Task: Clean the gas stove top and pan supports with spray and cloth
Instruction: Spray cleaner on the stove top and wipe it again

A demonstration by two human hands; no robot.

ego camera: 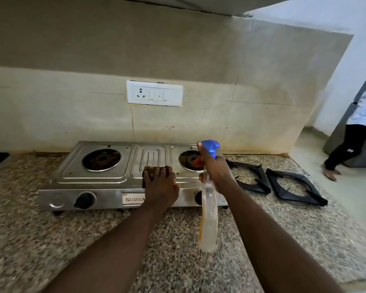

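Observation:
A steel two-burner gas stove point(97, 176) stands on the speckled granite counter point(51, 240) against the wall, with both burners bare. My left hand point(160, 187) presses a folded brown cloth point(149, 169) onto the stove's middle panel near the front edge. My right hand point(215, 166) holds a clear spray bottle point(208, 218) with a blue trigger head over the right burner point(189, 160), the bottle hanging down in front of the stove. Two black pan supports point(251, 176) point(294, 187) lie flat on the counter to the right of the stove.
A white socket and switch plate point(154, 93) sits on the wall above the stove. The counter ends at the right, where the floor begins. Another person point(351, 142) stands there beside a grey appliance. A dark edge shows at the far left.

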